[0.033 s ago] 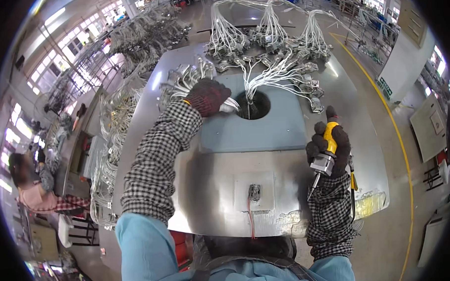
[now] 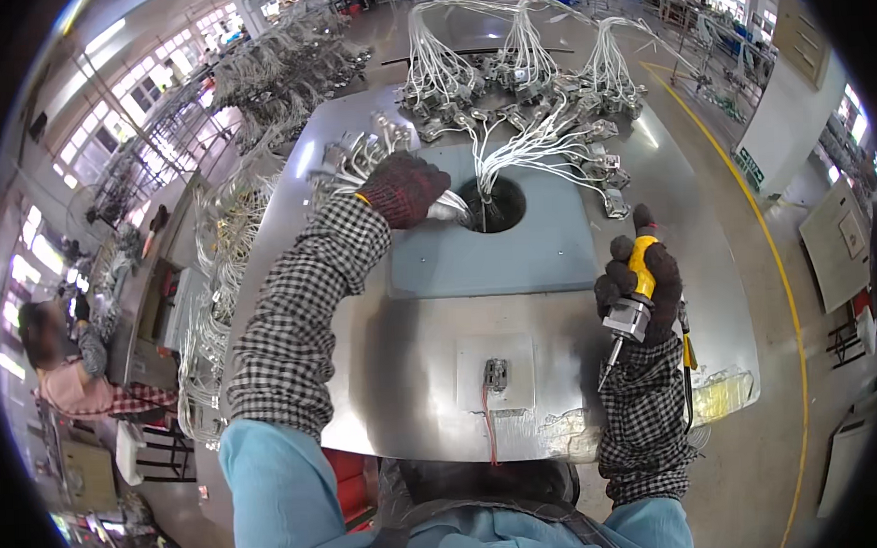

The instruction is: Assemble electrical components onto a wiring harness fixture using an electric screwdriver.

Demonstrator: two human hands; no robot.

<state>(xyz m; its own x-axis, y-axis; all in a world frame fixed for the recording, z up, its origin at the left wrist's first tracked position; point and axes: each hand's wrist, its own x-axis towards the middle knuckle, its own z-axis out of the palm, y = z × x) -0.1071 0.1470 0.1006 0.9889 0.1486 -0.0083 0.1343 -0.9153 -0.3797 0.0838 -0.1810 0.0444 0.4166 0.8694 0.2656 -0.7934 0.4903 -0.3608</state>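
My left grip [image 2: 404,188] pinches a wired metal fitting [image 2: 451,209] at the round hole [image 2: 499,204] far across the counter [image 2: 403,353]; my right grip [image 2: 640,279] clamps the yellow screwdriver [image 2: 631,301], tip angled down-left, nearer me.

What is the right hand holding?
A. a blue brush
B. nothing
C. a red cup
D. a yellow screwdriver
D: the gloved right hand grips a yellow screwdriver, its tip pointing down toward the metal table.
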